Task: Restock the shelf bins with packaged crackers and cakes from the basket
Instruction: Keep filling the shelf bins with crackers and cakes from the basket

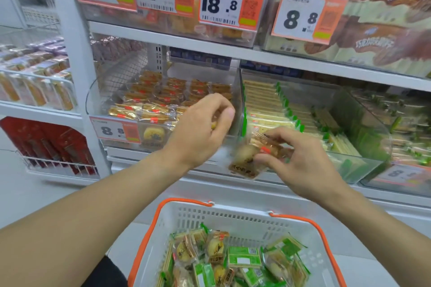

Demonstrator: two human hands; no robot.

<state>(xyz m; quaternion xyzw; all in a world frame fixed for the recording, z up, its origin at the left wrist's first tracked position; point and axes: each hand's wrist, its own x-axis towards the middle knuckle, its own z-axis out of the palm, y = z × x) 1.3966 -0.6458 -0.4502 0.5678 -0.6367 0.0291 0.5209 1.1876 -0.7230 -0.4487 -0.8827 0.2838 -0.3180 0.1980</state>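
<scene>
**Op A:** At the front lip of the clear plastic shelf bin holding golden-wrapped cakes (pixel 163 100), my left hand (pixel 200 128) has its fingers curled; something yellowish peeks under them, probably a cake, but I cannot tell for sure.

**Op B:** And your right?

**Op A:** My right hand (pixel 300 158) pinches 1 clear-wrapped round yellow cake with a red tab (pixel 249 158), held just below the divider between that bin and the clear bin of green-edged cracker packs (pixel 279 109). I judge it waits there because it matches the cake bin on the left, so it goes in once my left hand clears.

**Op B:** Stock left?

**Op A:** Plenty. The white plastic basket with orange handles (pixel 233 216) sits low, directly under both hands, so each reach is short. It holds a mix of cakes and green cracker packs (pixel 245 257), so sorting continues.
</scene>
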